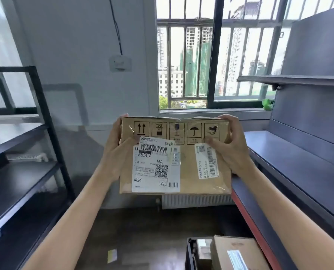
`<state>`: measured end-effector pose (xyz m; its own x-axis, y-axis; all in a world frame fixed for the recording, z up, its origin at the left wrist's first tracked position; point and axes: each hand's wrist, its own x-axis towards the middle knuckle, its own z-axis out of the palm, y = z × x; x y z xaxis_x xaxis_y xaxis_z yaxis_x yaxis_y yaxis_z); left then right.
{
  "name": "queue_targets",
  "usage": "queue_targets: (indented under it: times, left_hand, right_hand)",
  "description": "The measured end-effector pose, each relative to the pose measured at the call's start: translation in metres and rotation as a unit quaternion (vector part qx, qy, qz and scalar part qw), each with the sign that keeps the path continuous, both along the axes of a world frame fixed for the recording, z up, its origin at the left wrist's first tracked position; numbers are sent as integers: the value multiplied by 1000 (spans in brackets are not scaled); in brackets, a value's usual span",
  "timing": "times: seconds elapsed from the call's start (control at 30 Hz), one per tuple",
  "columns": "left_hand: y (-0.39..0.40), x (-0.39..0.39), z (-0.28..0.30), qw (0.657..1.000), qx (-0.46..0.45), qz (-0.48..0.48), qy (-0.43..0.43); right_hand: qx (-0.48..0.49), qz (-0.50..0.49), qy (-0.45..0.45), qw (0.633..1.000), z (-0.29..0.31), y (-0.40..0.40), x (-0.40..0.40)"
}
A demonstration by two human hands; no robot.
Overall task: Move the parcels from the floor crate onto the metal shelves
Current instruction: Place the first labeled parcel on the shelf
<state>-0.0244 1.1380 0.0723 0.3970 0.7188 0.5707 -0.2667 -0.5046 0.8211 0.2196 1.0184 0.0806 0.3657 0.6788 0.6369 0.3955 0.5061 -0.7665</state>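
A brown cardboard parcel (189, 172) with white shipping labels and printed handling symbols is held up in front of me, its labelled face toward the camera. My left hand (116, 151) grips its left edge and my right hand (230, 147) grips its right edge, thumb on the front face. Below, at the bottom edge of the view, the dark floor crate (190, 254) holds another cardboard parcel (238, 254) and a smaller box (203, 250). A grey metal shelf (290, 156) runs along the right. A black metal shelf rack (16, 172) stands on the left.
A barred window (211, 61) fills the wall ahead, with a white radiator (197, 200) below it. A higher grey shelf (298, 79) juts out on the right. A yellow scrap (112, 255) lies on the dark floor between the two shelf units.
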Motion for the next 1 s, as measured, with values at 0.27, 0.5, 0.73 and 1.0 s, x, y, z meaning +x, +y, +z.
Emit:
queue_targets:
  times: [0.27, 0.5, 0.73, 1.0]
  left_hand:
    - [112, 58, -5, 999, -48, -10, -16]
    - [211, 85, -20, 998, -41, -39, 5]
    - [294, 105, -16, 991, -54, -123, 7]
    - [337, 163, -16, 968, -77, -239, 24]
  right_hand:
    - [-3, -30, -5, 1000, -1, 101, 49]
    - [-10, -86, 2, 996, -16, 177, 64]
    - [-18, -180, 1, 984, -15, 228, 58]
    - [-27, -276, 12, 961, -11, 223, 60]
